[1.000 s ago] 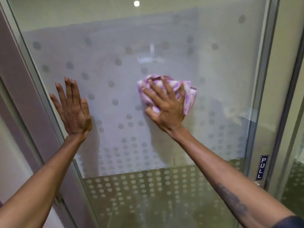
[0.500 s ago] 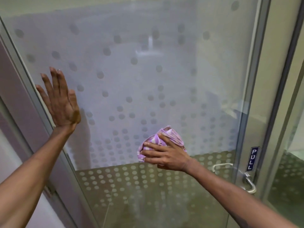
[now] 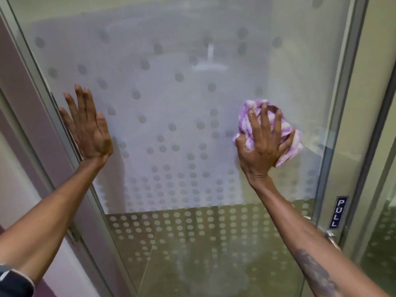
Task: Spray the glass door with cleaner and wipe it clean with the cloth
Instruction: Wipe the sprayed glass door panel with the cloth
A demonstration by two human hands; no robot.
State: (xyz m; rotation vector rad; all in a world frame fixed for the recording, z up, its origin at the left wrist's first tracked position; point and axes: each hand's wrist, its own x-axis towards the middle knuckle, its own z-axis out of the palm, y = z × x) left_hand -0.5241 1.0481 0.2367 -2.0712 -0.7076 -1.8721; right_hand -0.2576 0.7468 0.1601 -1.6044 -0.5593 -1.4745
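Glass door (image 3: 171, 99), dotted frosting, framed in metal. Pressed flat against it: left hand (image 3: 87, 129), set at the door's left edge; purple-and-white cloth (image 3: 287, 133), bunched under the right hand (image 3: 263, 144) toward the door's right edge. A blue "PULL" label (image 3: 338, 212) was fixed lower on the right frame.

On the glass door (image 3: 171, 103), the left hand (image 3: 87, 127) lies flat near its left edge; the right hand (image 3: 263, 144) presses the cloth (image 3: 287, 133) against it toward its right edge, above the PULL sign (image 3: 338, 212).
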